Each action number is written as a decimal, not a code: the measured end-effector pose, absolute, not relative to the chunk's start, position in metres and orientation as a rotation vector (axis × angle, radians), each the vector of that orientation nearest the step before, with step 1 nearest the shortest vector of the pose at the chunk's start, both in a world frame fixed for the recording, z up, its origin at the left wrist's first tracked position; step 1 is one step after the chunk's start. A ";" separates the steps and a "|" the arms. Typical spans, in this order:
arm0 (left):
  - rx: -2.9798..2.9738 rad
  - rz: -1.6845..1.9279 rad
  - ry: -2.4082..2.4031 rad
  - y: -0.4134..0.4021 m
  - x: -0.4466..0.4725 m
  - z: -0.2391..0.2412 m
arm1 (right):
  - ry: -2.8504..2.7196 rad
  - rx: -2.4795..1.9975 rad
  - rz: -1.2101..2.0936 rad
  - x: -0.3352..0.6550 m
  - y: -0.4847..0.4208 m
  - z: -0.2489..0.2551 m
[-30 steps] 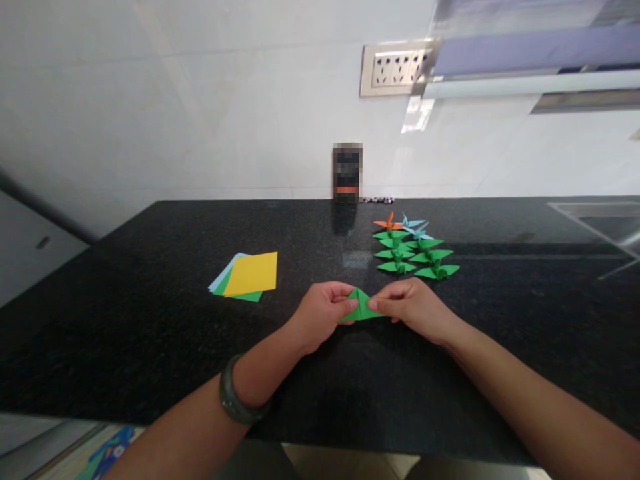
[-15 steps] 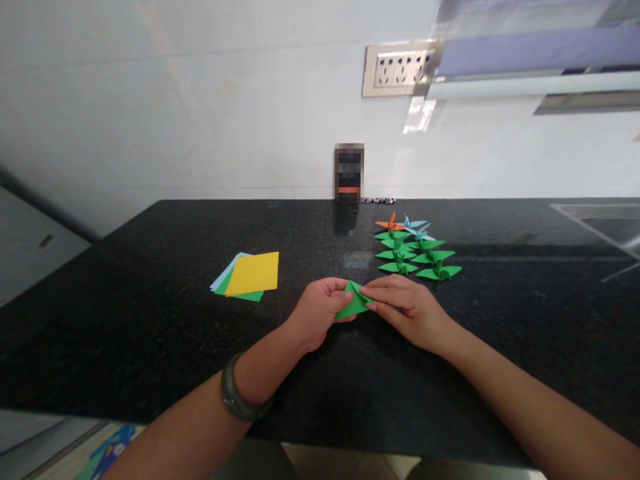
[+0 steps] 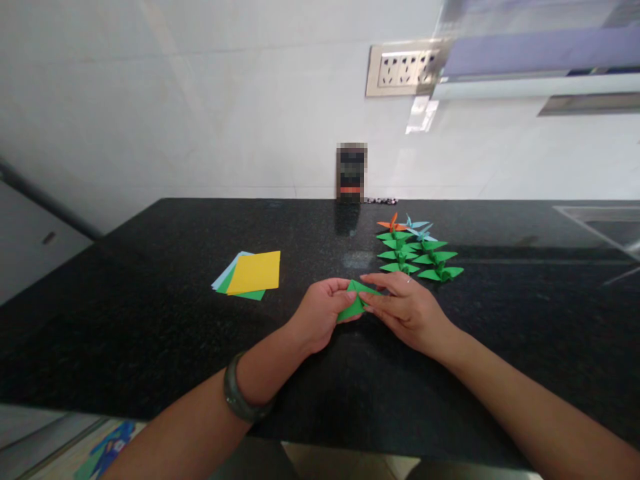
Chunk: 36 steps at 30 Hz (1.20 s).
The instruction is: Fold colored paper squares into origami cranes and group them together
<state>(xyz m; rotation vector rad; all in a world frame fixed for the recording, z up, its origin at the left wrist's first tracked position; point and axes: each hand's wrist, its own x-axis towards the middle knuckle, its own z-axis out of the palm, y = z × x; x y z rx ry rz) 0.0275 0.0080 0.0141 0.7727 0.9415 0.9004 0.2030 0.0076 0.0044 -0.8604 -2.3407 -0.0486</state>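
Note:
A partly folded green paper (image 3: pixel 356 301) lies low over the black counter (image 3: pixel 150 320), between both hands. My left hand (image 3: pixel 320 313), with a dark bangle on its wrist, pinches the paper's left side with thumb and fingers. My right hand (image 3: pixel 406 312) lies over the paper's right part, its fingers pressed on the fold and hiding that side. Only a small green triangle shows between the hands.
A fanned stack of flat sheets, yellow on top (image 3: pixel 250 275), lies to the left. Several finished paper cranes (image 3: pixel 417 250), mostly green, with one orange and light blue ones, sit behind the right hand. A small dark box (image 3: pixel 351 172) stands by the wall under a socket strip (image 3: pixel 403 67).
My right hand has slid left over the green paper and now covers most of it; a second ago it pinched only the right tip. The left hand has kept its hold.

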 end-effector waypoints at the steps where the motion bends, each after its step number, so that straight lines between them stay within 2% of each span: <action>1: 0.771 0.906 0.937 0.008 0.028 0.014 | -2.343 -0.854 -0.053 0.203 0.007 0.004; 26: 0.703 0.859 0.909 0.011 0.023 0.012 | -2.540 -0.899 -0.002 0.204 0.003 0.014; 36: 0.732 1.034 0.998 0.009 0.029 0.010 | -2.561 -0.904 -0.038 0.196 -0.003 0.018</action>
